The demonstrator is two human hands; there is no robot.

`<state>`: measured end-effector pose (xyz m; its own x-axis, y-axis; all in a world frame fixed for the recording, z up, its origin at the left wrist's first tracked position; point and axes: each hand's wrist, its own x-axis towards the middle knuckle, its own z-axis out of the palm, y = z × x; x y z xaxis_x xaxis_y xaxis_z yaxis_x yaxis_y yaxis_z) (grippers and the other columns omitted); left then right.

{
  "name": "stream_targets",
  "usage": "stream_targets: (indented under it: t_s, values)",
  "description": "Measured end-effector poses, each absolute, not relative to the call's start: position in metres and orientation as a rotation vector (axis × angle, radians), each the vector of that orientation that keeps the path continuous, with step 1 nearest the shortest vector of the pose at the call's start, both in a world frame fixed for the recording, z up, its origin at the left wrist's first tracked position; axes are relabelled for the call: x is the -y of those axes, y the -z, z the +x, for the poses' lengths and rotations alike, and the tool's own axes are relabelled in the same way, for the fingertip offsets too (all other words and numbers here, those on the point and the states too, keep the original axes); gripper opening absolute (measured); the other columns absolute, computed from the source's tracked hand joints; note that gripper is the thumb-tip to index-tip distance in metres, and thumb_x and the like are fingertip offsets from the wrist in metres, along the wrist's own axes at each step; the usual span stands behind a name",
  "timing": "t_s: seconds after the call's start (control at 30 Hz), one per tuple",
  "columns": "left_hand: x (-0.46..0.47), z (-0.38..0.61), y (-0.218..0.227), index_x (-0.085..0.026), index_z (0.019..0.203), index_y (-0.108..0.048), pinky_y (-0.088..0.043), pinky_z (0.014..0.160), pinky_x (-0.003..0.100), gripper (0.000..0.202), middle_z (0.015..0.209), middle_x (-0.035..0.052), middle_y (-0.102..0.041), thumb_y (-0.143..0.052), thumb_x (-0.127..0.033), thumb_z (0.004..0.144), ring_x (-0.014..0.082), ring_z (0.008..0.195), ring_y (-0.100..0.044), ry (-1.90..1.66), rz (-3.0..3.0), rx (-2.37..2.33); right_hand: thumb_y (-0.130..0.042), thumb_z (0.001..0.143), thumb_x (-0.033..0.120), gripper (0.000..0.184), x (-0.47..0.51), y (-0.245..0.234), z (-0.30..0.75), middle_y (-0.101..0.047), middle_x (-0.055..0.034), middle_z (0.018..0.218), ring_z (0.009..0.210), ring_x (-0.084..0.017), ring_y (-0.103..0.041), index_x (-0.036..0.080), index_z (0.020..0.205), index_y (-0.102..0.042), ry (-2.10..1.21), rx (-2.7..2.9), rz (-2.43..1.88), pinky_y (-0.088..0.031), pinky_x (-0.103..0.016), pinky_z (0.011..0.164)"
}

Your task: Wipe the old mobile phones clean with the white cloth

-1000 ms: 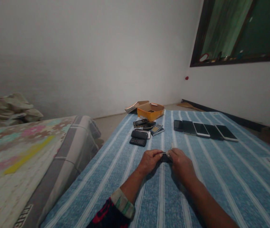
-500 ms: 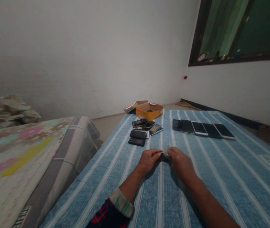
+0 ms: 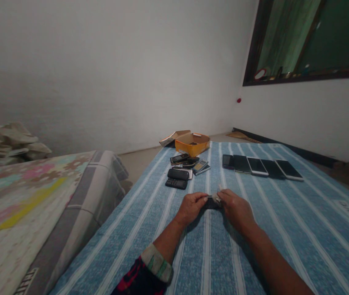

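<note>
My left hand (image 3: 190, 209) is closed, thumb and fingers pinching the left end of a dark, thin mobile phone (image 3: 210, 203), seen nearly edge-on above the striped bedsheet. Bunched in the closed fingers of my right hand (image 3: 235, 209) is a whitish cloth (image 3: 216, 198), which presses against the phone's right part. Most of the phone is hidden behind the hands. Just beyond my left hand lie a black keypad phone (image 3: 176, 183) and a black phone or case (image 3: 178, 174), with several older phones (image 3: 180, 158) heaped behind them.
A row of several flat smartphones and tablets (image 3: 257, 166) lies at the right. An open orange box (image 3: 192, 146) with its lid (image 3: 174, 137) stands at the far edge of the blue striped sheet (image 3: 150, 213). Another bed (image 3: 79, 196) is on the left, across a gap.
My right hand with the cloth has shifted slightly to the right, and more of the dark phone shows between the hands. My left hand keeps its hold.
</note>
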<state>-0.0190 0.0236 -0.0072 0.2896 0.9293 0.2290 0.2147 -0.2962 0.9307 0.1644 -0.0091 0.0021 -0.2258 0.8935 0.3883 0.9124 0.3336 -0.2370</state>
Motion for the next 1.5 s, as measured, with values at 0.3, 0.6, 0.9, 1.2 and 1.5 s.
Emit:
stream_targets:
  t_s: [0.3,0.6,0.9,1.2,1.5]
  values:
    - [-0.025,-0.017,0.008,-0.014,0.090,-0.077,-0.049,0.079,0.032,0.025,0.083,0.0060,-0.075,-0.060,-0.029,0.079,0.0206,0.080,-0.065,-1.088,1.717,-1.023,-0.045,0.094,0.016,0.020,0.013,0.004,0.142,-0.065,-0.0085,0.104,0.098,-0.021,-0.059,0.020,0.100,-0.064,0.101,2.099,-1.399,-0.048,-0.029,0.084]
    - [-0.026,-0.019,0.010,-0.014,0.090,-0.077,-0.049,0.078,0.032,0.026,0.083,0.0066,-0.075,-0.060,-0.032,0.080,0.0203,0.079,-0.065,-1.051,1.717,-1.020,-0.041,0.090,0.008,0.033,0.014,0.008,0.147,-0.064,-0.0094,0.116,0.106,-0.020,-0.060,0.021,0.111,-0.064,0.059,2.080,-1.363,-0.049,-0.029,0.085]
    - [-0.023,-0.020,0.006,-0.014,0.090,-0.077,-0.048,0.077,0.032,0.025,0.081,0.0065,-0.075,-0.062,-0.030,0.078,0.0205,0.078,-0.065,-1.033,1.688,-1.011,-0.048,0.087,0.008,0.034,0.006,0.002,0.172,-0.068,-0.0063,0.107,0.099,-0.018,-0.061,0.023,0.110,-0.067,-0.085,2.173,-1.373,-0.047,-0.026,0.081]
    - [-0.024,-0.020,0.006,-0.014,0.092,-0.078,-0.046,0.074,0.030,0.027,0.080,0.0054,-0.074,-0.059,-0.028,0.079,0.0198,0.077,-0.064,-1.019,1.697,-1.042,-0.045,0.092,0.016,0.029,-0.005,0.004,0.204,-0.067,-0.0061,0.100,0.089,-0.017,-0.063,0.020,0.106,-0.070,-0.245,2.163,-1.342,-0.047,-0.027,0.078]
    - [-0.023,-0.019,0.006,-0.014,0.089,-0.078,-0.047,0.074,0.030,0.025,0.079,0.0056,-0.074,-0.061,-0.029,0.078,0.0194,0.075,-0.064,-1.034,1.685,-1.031,-0.047,0.090,0.010,0.028,0.005,0.007,0.173,-0.067,-0.0071,0.101,0.093,-0.019,-0.059,0.020,0.107,-0.067,0.091,2.183,-1.399,-0.044,-0.025,0.077]
